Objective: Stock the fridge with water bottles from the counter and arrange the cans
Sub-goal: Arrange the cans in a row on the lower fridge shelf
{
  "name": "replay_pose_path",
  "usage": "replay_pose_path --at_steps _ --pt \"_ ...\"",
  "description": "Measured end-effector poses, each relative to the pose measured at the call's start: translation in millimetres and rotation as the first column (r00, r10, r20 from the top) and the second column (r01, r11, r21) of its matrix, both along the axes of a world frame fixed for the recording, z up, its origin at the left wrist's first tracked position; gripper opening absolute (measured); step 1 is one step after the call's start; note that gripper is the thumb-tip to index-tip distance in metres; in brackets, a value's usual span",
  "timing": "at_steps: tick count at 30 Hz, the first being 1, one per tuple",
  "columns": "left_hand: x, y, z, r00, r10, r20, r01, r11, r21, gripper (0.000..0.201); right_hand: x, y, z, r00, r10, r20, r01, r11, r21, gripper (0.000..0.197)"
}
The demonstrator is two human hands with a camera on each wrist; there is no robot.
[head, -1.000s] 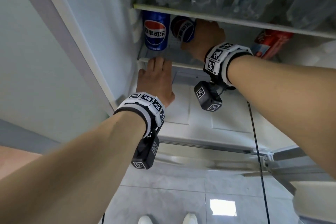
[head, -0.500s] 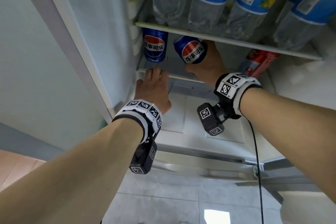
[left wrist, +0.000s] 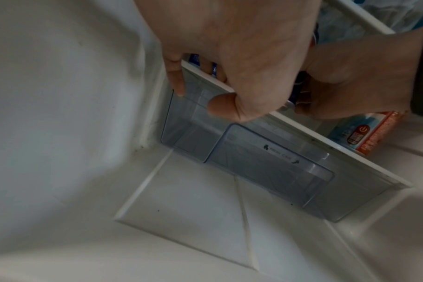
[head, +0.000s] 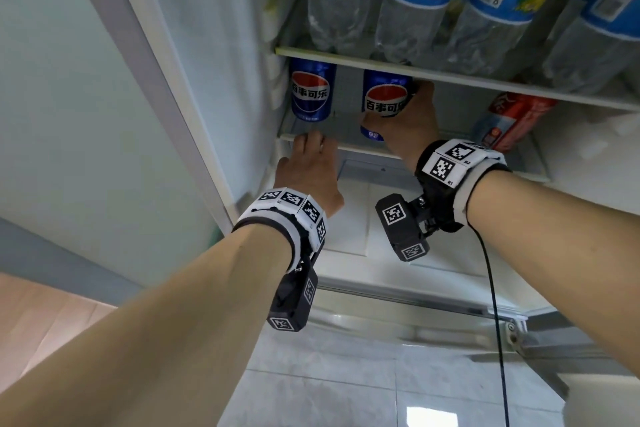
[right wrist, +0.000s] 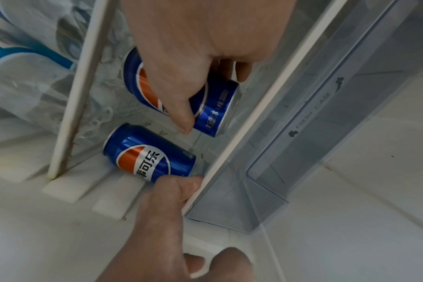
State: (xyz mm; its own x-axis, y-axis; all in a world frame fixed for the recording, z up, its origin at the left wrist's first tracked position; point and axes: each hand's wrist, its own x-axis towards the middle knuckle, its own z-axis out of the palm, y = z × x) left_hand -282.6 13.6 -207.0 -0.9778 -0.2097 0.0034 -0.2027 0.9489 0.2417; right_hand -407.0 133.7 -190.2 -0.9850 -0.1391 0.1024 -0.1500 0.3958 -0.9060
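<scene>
One can [head: 386, 97] grasped in our right hand [head: 405, 121] | left hand [head: 311, 170] relaxed on shelf edge [head: 349, 148] | risk: crooked release topples neighbour can [head: 311, 94].

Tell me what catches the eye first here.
The right grip holds a blue can at the lower shelf, beside a second blue can standing at the left. Above, blue-labelled bottles crowd the upper shelf; a red can lies on its side at the right.

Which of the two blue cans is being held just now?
The blue can on the right, gripped by the right hand; the left blue can stands ungripped.
</scene>
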Motion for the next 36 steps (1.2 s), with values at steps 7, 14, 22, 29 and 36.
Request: replay_pose_path --at_steps 7,14,22,29,36 --pt "2 2 -1 1.000 0.016 -0.009 -0.016 1.000 -0.011 0.073 6 -9 3 0.999 0.040 -0.031 -0.041 0.999 -0.024 0.084" --pt "3 3 -4 1.000 0.013 0.001 -0.013 1.000 -0.028 0.075 7 -13 6 0.993 0.074 -0.088 -0.070 0.997 0.046 0.092" --pt "1 2 6 0.993 -0.016 0.118 0.019 0.999 -0.028 0.079 35 6 7 0.991 0.034 -0.131 -0.001 0.971 0.241 0.069" --pt "17 0 56 0.972 -0.111 0.205 0.125 0.991 -0.053 0.061 95 39 34 0.993 -0.011 -0.121 0.040 0.970 0.240 0.023" --pt "78 25 94 0.962 -0.261 0.078 0.244 0.954 0.175 0.036 147 76 97 0.998 0.032 -0.052 -0.023 0.985 0.172 0.017"
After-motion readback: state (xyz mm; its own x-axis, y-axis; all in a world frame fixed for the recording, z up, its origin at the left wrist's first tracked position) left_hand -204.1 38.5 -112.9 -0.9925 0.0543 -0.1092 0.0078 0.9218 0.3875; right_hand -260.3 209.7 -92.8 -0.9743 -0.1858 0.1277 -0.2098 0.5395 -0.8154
